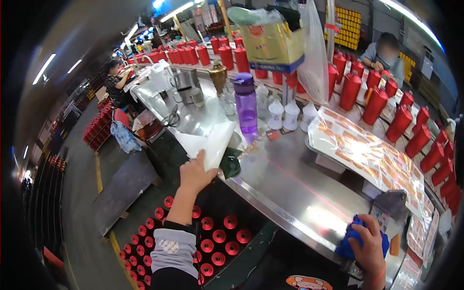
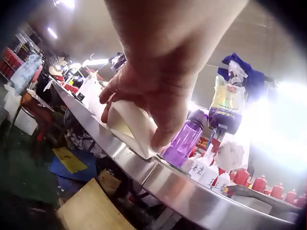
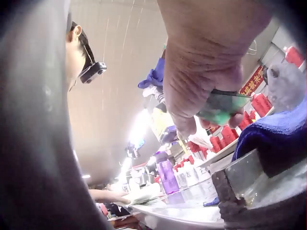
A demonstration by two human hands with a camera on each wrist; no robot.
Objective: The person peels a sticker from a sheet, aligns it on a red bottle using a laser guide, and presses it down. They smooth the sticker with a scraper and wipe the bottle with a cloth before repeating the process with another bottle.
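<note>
At the bench's near left edge my left hand [image 1: 195, 176] pinches a white sheet [image 1: 220, 140]. In the left wrist view the sheet [image 2: 129, 122] folds up between thumb and fingers. A dark green piece [image 1: 231, 165] lies beside that hand. My right hand [image 1: 371, 246], fingers bent, is over a crumpled blue cloth [image 1: 345, 241] at the bench's right end. The right wrist view shows a flat, dark green piece [image 3: 223, 108] held in its fingers; I cannot tell its kind. The blue cloth [image 3: 273, 129] lies next to a metal block [image 3: 240, 177] there.
A purple bottle [image 1: 246, 108] and white bottles [image 1: 291, 116] stand behind the sheet. Printed sheets [image 1: 365, 150] cover a raised board at right. Red bottles [image 1: 377, 104] line the conveyor, where another person [image 1: 386, 55] sits. More red bottles [image 1: 218, 236] stand below the bench's edge.
</note>
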